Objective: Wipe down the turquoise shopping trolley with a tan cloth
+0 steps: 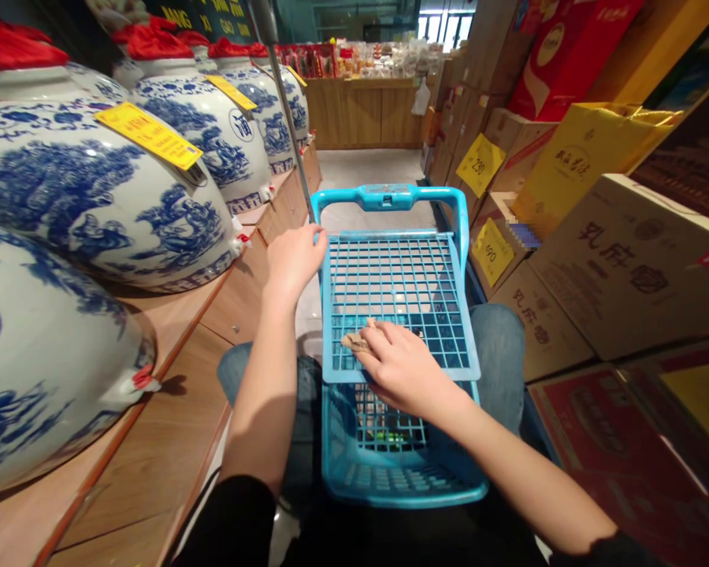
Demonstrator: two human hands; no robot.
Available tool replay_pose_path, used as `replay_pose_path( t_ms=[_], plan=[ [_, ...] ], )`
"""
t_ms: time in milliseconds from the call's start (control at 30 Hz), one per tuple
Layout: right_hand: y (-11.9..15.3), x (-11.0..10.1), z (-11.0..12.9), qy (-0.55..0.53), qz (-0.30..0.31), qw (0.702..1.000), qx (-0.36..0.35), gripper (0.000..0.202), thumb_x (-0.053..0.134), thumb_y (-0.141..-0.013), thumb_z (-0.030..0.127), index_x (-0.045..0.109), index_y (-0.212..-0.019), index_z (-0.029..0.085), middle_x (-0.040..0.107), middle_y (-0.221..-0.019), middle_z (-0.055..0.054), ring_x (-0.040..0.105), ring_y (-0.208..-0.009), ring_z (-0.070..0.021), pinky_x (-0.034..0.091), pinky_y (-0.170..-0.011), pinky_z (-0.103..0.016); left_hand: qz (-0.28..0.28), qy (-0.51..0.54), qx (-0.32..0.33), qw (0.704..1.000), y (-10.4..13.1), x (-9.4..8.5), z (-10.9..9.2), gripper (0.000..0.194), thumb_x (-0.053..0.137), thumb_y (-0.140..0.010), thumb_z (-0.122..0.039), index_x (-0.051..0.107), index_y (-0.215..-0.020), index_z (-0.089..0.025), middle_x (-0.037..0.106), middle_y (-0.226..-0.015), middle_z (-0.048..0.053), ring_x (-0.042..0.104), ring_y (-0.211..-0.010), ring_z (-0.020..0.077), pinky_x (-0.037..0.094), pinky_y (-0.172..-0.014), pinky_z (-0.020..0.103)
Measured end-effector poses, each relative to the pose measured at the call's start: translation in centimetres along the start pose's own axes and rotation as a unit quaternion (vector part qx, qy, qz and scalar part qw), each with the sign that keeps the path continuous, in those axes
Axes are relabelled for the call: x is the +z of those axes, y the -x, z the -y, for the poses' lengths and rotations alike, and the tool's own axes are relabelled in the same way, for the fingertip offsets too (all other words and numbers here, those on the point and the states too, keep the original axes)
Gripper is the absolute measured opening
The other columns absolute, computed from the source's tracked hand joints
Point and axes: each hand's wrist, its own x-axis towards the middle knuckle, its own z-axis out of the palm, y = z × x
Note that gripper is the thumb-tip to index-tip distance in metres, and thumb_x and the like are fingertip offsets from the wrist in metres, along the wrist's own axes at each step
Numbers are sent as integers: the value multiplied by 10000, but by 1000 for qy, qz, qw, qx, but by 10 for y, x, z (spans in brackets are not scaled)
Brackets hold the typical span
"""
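A blue plastic shopping cart (471, 228) stands between my knees, its mesh flap (402, 303) above the deep basket (407, 498). At the cart's upper left side, my left hand (295, 256) is closed on the frame beside the flap, with the fingertips partly hidden. My right hand (405, 366) is closed on a crumpled brown cloth (358, 343) and presses it against the lower part of the mesh. Most of the cloth lies under the fingers. Something green shows dimly through the basket's lattice.
Large blue-and-white jars (177, 213) with red cloth tops line a wooden ledge (213, 303) on the left. Stacked cartons (632, 260) and a yellow bag (579, 165) crowd the right. A thin metal pole (289, 118) rises beside the cart. A wooden counter (366, 114) with packaged goods stands ahead.
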Motion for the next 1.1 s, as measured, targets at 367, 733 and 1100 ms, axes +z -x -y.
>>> replay_pose_path(
  t_ms=[367, 733, 1100],
  plan=[
    [5, -26, 6, -35, 40, 999, 3, 508, 655, -919, 155, 627, -1420, 77, 693, -1241, -189, 611, -1170, -341, 599, -973, -487, 170, -5, 102, 980, -98, 73, -37, 720, 242, -1112, -499, 758, -1318, -42, 698, -1454, 246, 639, -1405, 367, 480, -1160, 393],
    [5, -25, -1, -94, 51, 994, -5, 641, 727, -917, 196, 542, -1529, 158, 682, -1334, -164, 609, -1221, -318, 587, -991, -473, 173, -7, 87, 981, -91, 66, -15, 692, 222, -1081, -440, 763, -1294, -65, 694, -1463, 236, 631, -1412, 372, 493, -1147, 405],
    [11, -1, -12, -131, 67, 989, 2, 672, 793, -940, 417, 585, -1517, 142, 673, -1324, -172, 620, -1214, -319, 603, -992, -489, 121, 1, 87, 989, -88, 73, -21, 651, 264, -1056, -409, 788, -1234, -66, 740, -1376, 247, 672, -1327, 390, 519, -1096, 428]
  ],
)
